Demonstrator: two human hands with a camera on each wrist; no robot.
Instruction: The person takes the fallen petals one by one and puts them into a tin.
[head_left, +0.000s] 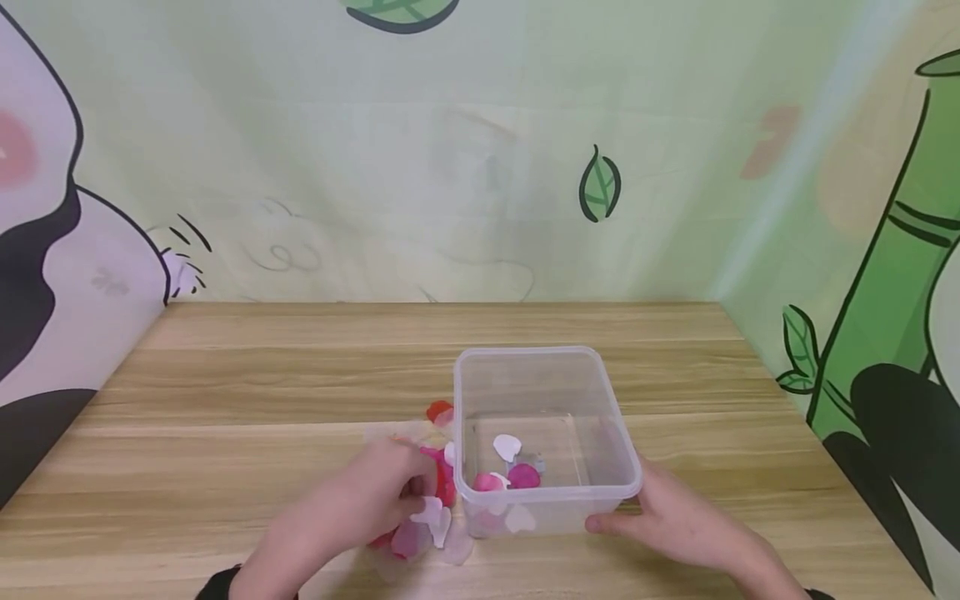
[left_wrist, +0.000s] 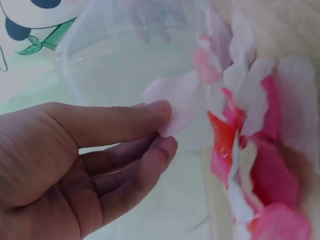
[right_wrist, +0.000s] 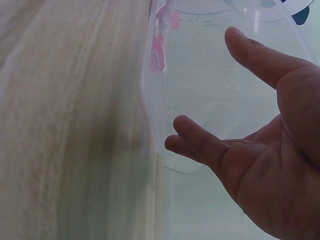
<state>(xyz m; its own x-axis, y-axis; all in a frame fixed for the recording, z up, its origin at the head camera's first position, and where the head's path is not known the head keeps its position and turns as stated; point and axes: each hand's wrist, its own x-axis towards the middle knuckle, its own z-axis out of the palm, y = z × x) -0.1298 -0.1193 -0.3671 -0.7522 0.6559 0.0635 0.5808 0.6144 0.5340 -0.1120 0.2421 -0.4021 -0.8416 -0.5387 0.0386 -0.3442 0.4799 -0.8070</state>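
Between thumb and fingertips, my left hand (head_left: 378, 492) pinches a pale pink petal (left_wrist: 177, 100), seen best in the left wrist view. It hovers over a pile of white, pink and red petals (left_wrist: 272, 172) beside the clear plastic box (head_left: 543, 507). Several petals lie inside the box, among them a white petal (head_left: 507, 447) and a magenta petal (head_left: 524, 476). At the box's near right corner, my right hand (head_left: 678, 517) rests against the outside. Its thumb is on the front wall and its extended fingers are along the right side, partly hidden in the head view.
The wooden table (head_left: 285, 367) carries the box and the petal pile. A red petal (head_left: 438, 410) lies near the box's left wall. Behind the table hangs a green printed cloth (head_left: 420, 183) with leaf and panda drawings.
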